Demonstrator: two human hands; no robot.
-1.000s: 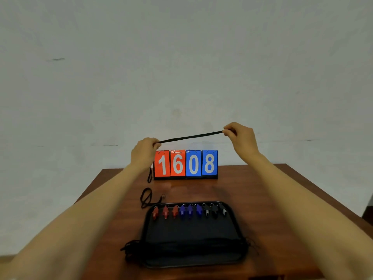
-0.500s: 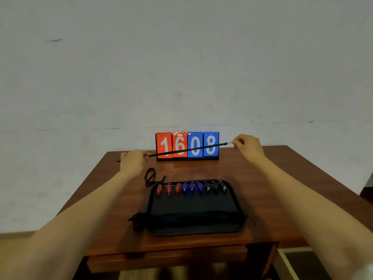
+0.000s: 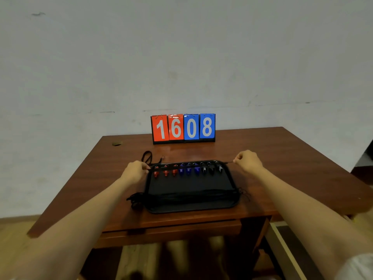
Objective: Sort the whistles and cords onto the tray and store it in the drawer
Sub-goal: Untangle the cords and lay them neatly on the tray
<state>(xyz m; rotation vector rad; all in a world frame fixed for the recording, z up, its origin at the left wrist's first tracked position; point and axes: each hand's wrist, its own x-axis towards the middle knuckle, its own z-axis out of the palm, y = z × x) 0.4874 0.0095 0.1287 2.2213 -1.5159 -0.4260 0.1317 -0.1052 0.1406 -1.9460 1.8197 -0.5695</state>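
Cord: thin black string cord (image 3: 189, 168), soft, light, bendy.
Hold: left hand (image 3: 134, 171) and right hand (image 3: 247, 161) pinch its ends.
Place: 12 o'clock over black flat plastic tray (image 3: 189, 207).

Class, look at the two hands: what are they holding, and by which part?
A black cord, stretched taut over the whistles: the left hand pinches one end, the right hand the other.
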